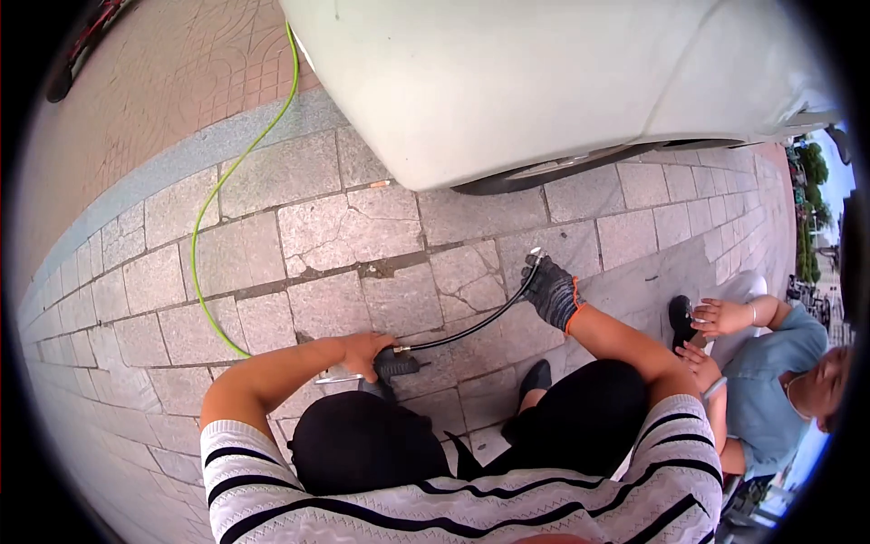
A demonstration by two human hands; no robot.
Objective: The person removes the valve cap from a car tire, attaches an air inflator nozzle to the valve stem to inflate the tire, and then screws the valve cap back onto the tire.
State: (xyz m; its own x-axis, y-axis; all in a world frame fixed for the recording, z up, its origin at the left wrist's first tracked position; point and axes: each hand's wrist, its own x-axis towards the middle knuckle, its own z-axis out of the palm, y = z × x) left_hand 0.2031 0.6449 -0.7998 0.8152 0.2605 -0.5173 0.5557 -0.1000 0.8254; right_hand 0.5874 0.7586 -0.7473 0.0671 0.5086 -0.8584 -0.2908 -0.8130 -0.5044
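Note:
My bare left hand [362, 352] is closed around a tire inflator [397, 364], a dark handheld body with a metal lever, partly hidden by my fingers. A short black hose [480, 326] curves from its brass fitting to my right hand [549, 292], which wears a dark grey knitted glove with an orange cuff. The gloved fingers are closed on the hose end, and its silvery air chuck [536, 253] sticks out beyond them. Behind my left forearm runs a bright green air hose [196, 247]; its join to the inflator is hidden.
A white car [544, 82] stands ahead, its tire [526, 179] low under the body. At the right, a person in a blue top [766, 390] squats with hands held out. Stone paving [349, 227] lies between me and the car. A red vehicle part shows top left.

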